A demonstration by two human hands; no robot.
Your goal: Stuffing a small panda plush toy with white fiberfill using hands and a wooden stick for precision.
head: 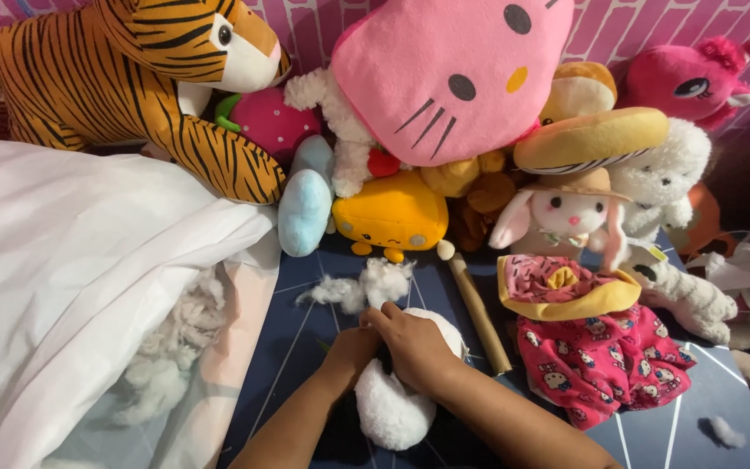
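On the dark blue surface [305,347], both hands are closing on a white plush [397,404]: left hand [353,347] pinching it, right hand [414,347] pressing. Stuffing [366,287] is lying loose just beyond, not yet inside.

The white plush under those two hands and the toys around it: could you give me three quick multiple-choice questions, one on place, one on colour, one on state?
1. Where does the wooden stick lie?
A. right of the white plush
B. on the tiger
C. inside the bag

2. What colour is the big cat-face cushion?
A. blue
B. pink
C. green

3. How are the left hand and right hand placed?
A. lifted in the air
B. both pressed on the white plush
C. holding the stick

A: it rests on the dark mat beside the plush. B: plainly pink. B: both rest on it.
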